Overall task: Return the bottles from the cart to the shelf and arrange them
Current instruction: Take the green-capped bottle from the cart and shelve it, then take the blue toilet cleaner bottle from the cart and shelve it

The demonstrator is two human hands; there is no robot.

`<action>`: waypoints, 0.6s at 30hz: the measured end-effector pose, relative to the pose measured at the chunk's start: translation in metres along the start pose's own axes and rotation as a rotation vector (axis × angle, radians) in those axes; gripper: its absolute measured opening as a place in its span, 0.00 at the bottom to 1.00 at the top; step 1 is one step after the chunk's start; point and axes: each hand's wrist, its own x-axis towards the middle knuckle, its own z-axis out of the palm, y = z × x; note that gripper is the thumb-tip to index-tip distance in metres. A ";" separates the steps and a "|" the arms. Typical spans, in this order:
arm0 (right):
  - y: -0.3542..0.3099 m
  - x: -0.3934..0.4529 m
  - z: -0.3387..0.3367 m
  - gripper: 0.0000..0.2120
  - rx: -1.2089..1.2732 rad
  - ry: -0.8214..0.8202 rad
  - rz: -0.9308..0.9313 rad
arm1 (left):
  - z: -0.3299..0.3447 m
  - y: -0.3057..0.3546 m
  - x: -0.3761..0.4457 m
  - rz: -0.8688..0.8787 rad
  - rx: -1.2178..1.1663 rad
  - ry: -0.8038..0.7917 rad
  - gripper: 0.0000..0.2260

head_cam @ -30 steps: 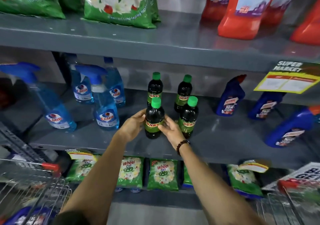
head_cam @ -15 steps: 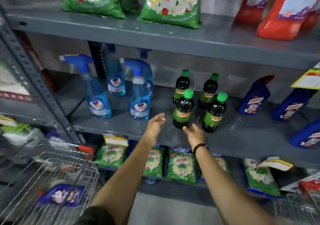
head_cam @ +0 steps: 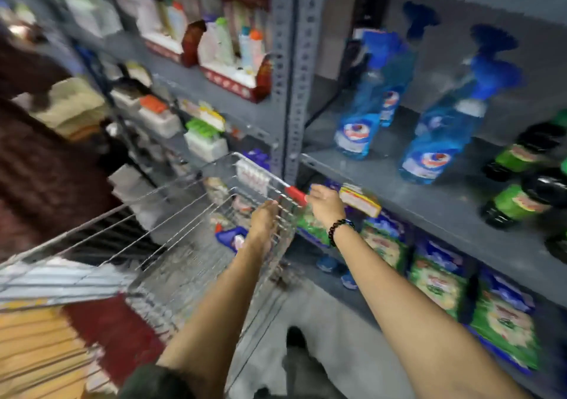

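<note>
Left hand over, seemingly, wire cart

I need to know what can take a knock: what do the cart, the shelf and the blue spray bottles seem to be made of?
Cart: bare metal wire, shiny and silvery, an open grid. Shelf: probably painted steel, matt grey, with a perforated upright. Spray bottles: likely clear plastic, glossy, blue liquid showing through; the frame is blurred.
</note>
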 end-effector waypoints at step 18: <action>0.155 0.189 0.260 0.20 -0.775 -0.729 0.273 | -0.189 -0.188 0.203 -0.490 -0.512 0.608 0.09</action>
